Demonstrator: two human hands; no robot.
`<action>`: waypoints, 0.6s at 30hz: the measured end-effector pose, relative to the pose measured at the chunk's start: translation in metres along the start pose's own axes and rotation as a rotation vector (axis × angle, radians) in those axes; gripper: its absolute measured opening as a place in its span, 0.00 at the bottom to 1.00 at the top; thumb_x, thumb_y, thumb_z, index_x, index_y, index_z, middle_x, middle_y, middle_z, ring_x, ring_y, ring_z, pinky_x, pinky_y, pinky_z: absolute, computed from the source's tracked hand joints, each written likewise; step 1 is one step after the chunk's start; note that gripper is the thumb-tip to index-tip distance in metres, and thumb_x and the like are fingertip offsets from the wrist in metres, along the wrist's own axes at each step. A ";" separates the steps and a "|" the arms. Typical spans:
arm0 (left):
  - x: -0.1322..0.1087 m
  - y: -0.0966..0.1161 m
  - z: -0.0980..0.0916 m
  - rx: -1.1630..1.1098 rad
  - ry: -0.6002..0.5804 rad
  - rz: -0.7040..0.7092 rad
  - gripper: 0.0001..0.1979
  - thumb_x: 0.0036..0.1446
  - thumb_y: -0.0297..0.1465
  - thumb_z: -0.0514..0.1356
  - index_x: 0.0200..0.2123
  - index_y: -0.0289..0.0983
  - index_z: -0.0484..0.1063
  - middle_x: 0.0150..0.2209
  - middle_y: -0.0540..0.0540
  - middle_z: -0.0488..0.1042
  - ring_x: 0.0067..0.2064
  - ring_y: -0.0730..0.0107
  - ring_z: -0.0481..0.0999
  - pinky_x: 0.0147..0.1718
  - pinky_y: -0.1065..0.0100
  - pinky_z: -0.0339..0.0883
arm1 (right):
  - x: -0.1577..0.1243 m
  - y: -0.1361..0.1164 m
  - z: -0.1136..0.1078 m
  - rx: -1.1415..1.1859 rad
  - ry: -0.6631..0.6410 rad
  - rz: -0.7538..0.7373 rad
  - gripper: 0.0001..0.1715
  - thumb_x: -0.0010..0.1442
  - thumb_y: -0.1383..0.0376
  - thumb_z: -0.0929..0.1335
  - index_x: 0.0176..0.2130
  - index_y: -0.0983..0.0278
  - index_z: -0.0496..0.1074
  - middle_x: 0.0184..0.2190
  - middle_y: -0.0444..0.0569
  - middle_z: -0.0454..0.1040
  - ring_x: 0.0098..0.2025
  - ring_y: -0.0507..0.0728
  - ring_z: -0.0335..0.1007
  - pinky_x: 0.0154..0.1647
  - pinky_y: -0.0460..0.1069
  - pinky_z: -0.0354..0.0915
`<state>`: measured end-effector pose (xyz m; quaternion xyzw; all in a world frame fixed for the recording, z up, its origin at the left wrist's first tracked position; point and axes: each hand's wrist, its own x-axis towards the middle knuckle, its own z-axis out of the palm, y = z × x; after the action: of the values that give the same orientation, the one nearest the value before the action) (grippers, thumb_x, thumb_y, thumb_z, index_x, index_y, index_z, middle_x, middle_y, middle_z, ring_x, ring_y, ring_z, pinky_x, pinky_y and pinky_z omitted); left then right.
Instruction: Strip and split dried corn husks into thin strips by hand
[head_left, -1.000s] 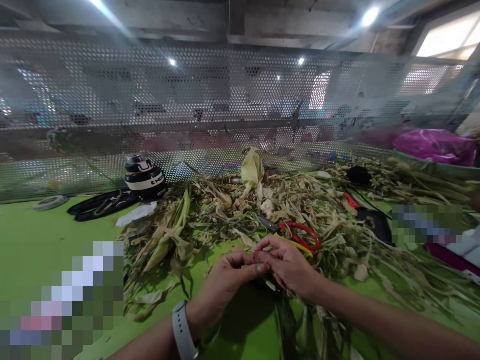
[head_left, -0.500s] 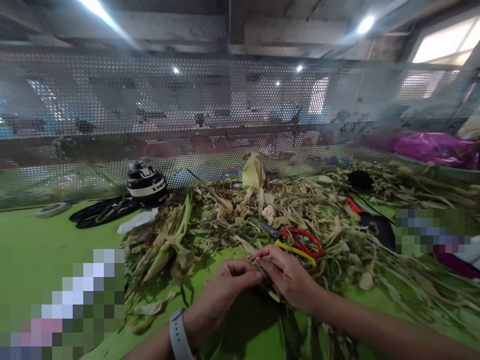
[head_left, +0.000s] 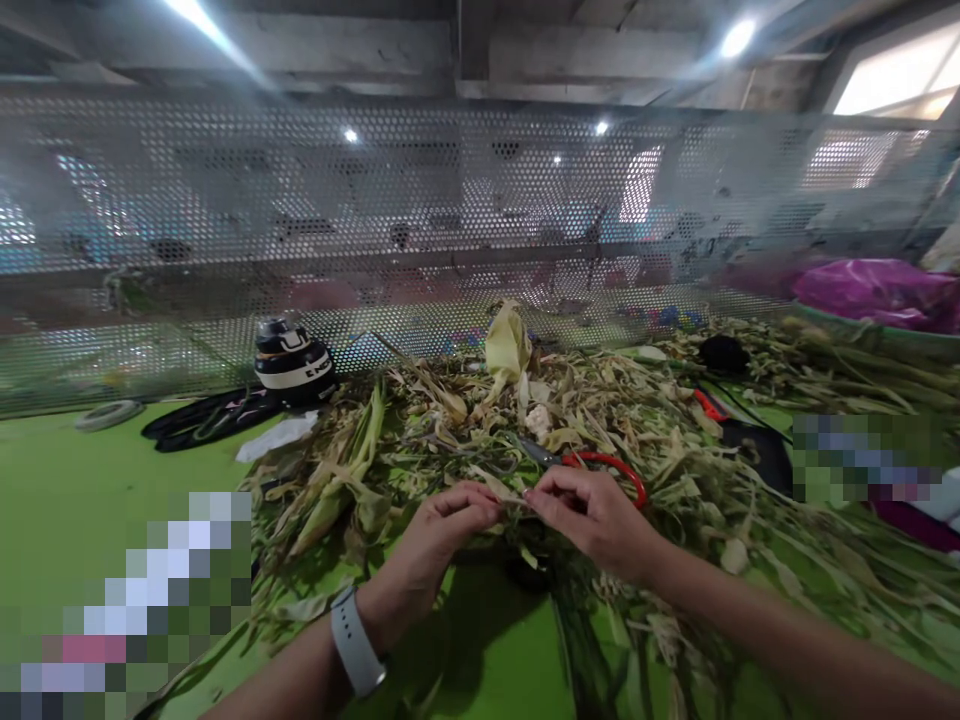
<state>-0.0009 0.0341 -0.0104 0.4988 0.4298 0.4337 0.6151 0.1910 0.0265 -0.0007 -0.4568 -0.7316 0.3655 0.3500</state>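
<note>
My left hand (head_left: 435,530) and my right hand (head_left: 592,520) meet over a heap of dried leaves and husks (head_left: 450,440) on a green table (head_left: 67,500). Both hands are closed in a pinch on a thin pale strip of leaf (head_left: 514,497) stretched between them. A white watch (head_left: 356,640) is on my left wrist. Red-handled scissors (head_left: 600,463) lie in the heap just behind my right hand.
A perforated metal screen (head_left: 450,220) runs along the table's far edge. A black and white helmet (head_left: 292,365) and dark straps (head_left: 202,415) sit at the left. A pink bag (head_left: 877,290) lies far right. A black item (head_left: 757,445) lies right of the scissors.
Both hands have lifted slightly and moved apart, drawing the leaf strip out between them. The yellow handle beside the scissors is now hidden behind my right hand.
</note>
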 end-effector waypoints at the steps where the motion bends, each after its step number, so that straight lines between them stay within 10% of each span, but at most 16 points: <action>1: 0.001 -0.001 -0.001 0.005 0.008 -0.009 0.03 0.42 0.28 0.63 0.21 0.36 0.76 0.34 0.48 0.72 0.37 0.70 0.68 0.37 0.73 0.59 | 0.003 0.001 -0.005 -0.052 -0.036 0.023 0.18 0.57 0.54 0.64 0.26 0.66 0.68 0.16 0.39 0.54 0.19 0.47 0.47 0.18 0.44 0.44; 9: 0.007 -0.007 -0.007 -0.114 0.119 -0.111 0.03 0.42 0.29 0.60 0.21 0.36 0.72 0.28 0.51 0.72 0.31 0.71 0.68 0.30 0.72 0.60 | 0.023 0.026 -0.037 -0.053 -0.279 0.175 0.19 0.49 0.63 0.67 0.14 0.66 0.58 0.13 0.37 0.50 0.18 0.45 0.44 0.19 0.43 0.43; 14: 0.001 -0.001 -0.002 -0.307 -0.018 -0.069 0.03 0.41 0.29 0.60 0.19 0.36 0.69 0.33 0.49 0.73 0.35 0.69 0.69 0.35 0.69 0.63 | 0.023 0.028 -0.031 0.069 -0.287 0.282 0.17 0.51 0.60 0.67 0.18 0.65 0.61 0.12 0.36 0.55 0.14 0.45 0.46 0.15 0.43 0.43; 18: 0.000 -0.003 0.000 -0.195 0.104 0.003 0.03 0.42 0.29 0.60 0.20 0.37 0.69 0.34 0.50 0.73 0.36 0.70 0.68 0.34 0.71 0.60 | 0.022 0.027 -0.026 0.373 -0.168 0.363 0.19 0.51 0.55 0.69 0.20 0.65 0.63 0.11 0.35 0.57 0.12 0.44 0.48 0.13 0.42 0.42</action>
<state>-0.0002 0.0334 -0.0134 0.4140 0.4161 0.4999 0.6369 0.2165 0.0612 -0.0073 -0.4761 -0.5843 0.5872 0.2950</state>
